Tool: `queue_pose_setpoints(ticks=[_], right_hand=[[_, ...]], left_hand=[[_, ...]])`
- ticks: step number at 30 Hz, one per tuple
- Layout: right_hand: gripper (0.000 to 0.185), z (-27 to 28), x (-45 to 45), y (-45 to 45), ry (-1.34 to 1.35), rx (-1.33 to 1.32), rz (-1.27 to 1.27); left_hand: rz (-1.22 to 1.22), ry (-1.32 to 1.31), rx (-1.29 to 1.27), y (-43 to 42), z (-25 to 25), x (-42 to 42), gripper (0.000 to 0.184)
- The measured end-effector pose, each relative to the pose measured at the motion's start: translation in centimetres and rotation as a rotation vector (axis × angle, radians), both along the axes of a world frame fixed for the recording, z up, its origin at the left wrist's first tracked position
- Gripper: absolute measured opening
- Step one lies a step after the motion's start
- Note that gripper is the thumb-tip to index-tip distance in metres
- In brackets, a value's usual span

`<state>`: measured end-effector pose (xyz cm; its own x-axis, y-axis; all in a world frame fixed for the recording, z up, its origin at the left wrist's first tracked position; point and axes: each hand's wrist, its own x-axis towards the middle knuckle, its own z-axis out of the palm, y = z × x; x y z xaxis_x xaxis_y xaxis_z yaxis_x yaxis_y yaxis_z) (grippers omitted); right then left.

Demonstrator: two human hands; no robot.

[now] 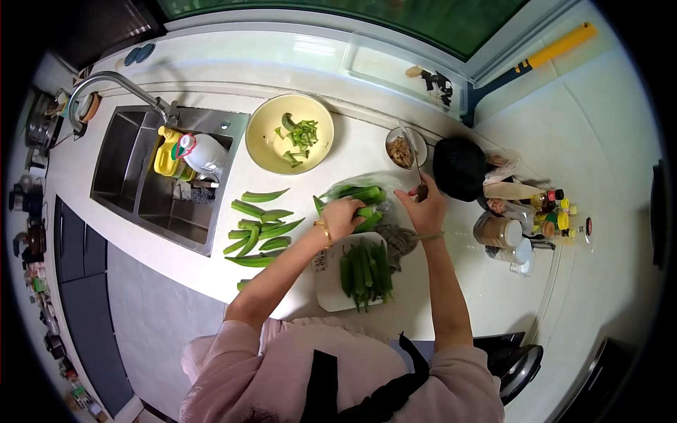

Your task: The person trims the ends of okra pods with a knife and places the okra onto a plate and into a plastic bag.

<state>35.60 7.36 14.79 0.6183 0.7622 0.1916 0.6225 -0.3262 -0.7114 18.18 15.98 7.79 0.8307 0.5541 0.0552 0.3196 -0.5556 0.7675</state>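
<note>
My left hand (343,218) is closed over green okra pods at the edge of a clear plastic bag (345,180) that holds more okra. My right hand (425,206) grips the handle of a knife (411,144), its blade pointing away toward a small bowl (405,147) of brown pieces. Nearer to me, a white tray (326,289) bears a bundle of okra (365,271). Several okra pods (259,227) lie on the counter to the left. A yellow bowl (257,144) behind them contains cut green okra ends (303,132). A grey cloth (400,247) lies between my arms.
At the left is a steel sink (116,151) with a yellow bottle (166,151), a white jug (204,155) and a faucet (120,76). To the right stand a black pot (458,168), jars (498,231) and several seasoning bottles (553,222). A pan lid (523,370) is at the lower right.
</note>
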Motion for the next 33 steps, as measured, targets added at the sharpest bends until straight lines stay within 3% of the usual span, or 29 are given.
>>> queue_pose_setpoints(ticks=[4, 13, 17, 22, 24, 28, 33], right_hand=[[0.054, -1.6, 1.1, -2.1, 0.012, 0.008, -0.092], [0.052, -3.3, 1.0, -3.3, 0.043, -0.033, -0.063], [0.046, -5.6, 1.6, -3.1, -0.055, -0.009, -0.066], [0.037, -4.8, 1.3, -1.7, 0.033, 0.145, -0.163], [0.035, -4.8, 1.3, -1.2, 0.026, 0.217, -0.184], [0.033, -5.0, 1.4, -0.7, 0.07, 0.231, -0.2], [0.033, -5.4, 1.3, -0.7, 0.072, 0.222, -0.176]], left_hand=[[0.157, -0.004, 0.087, -0.8, -0.5, 2.5, 0.026], [0.122, 0.203, 0.304, 0.7, -1.9, 5.4, 0.02], [0.112, 0.362, 0.258, 1.4, -1.6, 6.2, 0.02], [0.107, 0.323, 0.198, 2.5, -1.5, 6.3, 0.021], [0.017, 0.513, 0.144, 2.9, -1.2, 6.5, 0.026], [-0.017, 0.532, 0.181, 3.2, -0.7, 7.0, 0.03], [-0.116, 0.595, -0.045, 4.3, -1.6, 7.1, 0.037]])
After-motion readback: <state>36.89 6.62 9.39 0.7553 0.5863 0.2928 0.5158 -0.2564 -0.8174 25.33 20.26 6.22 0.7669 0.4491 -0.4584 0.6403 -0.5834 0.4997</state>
